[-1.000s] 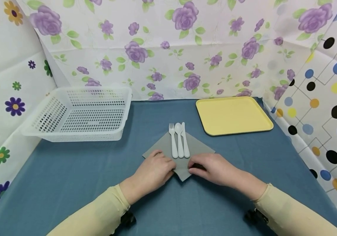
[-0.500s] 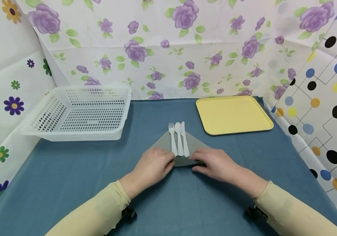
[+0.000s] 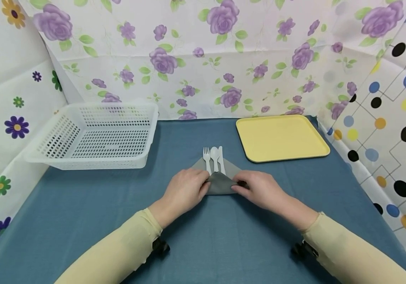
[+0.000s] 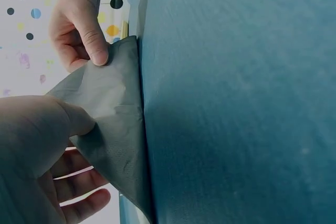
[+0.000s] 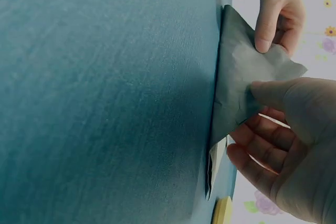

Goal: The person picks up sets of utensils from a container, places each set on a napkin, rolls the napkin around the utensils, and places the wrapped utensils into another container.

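A grey napkin (image 3: 220, 184) lies on the blue cloth, its near corner folded up and over the handles of a white fork (image 3: 207, 158), spoon (image 3: 215, 157) and knife (image 3: 221, 161). The heads of all three stick out beyond the fold. My left hand (image 3: 186, 188) pinches the folded flap at its left edge, thumb on the near face in the left wrist view. Opposite it, my right hand (image 3: 261, 187) pinches the flap's right edge between thumb and fingers. The lower handles are hidden under the napkin.
A white perforated plastic basket (image 3: 140, 162) stands at the back left. At the back right lies a yellow tray (image 3: 282, 138). Patterned sheets (image 3: 195, 79) hang around the back and sides of the table (image 3: 203, 244).
Both hands have lifted the napkin's near corner and moved it away from the person, folding it over the cutlery handles. The fork, spoon and knife have stayed in place.
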Demonstrator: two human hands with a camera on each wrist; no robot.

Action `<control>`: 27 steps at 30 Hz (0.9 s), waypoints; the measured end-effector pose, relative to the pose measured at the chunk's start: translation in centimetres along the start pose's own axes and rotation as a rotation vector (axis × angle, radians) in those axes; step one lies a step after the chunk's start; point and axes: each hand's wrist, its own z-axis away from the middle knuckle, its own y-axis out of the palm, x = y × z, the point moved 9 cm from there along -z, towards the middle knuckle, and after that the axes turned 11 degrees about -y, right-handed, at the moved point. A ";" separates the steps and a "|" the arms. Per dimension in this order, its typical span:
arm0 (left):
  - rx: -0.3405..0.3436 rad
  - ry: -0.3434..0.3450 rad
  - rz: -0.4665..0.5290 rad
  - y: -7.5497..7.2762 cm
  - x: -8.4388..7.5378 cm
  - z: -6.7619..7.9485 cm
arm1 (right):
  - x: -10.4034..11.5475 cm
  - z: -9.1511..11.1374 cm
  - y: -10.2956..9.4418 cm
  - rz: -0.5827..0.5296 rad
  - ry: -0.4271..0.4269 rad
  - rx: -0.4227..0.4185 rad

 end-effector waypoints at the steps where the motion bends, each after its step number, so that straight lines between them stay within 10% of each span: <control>1: 0.006 -0.008 -0.001 0.1 0.1 -0.2 | -0.3 -0.1 0.0 -0.014 0.020 0.001; 18: 0.052 -0.110 -0.031 1.4 1.5 -1.6 | -2.1 -0.7 -0.1 0.028 0.155 -0.028; 27: 0.048 -0.136 -0.062 2.1 2.0 -2.0 | 0.0 -1.6 -0.6 0.274 -0.042 -0.096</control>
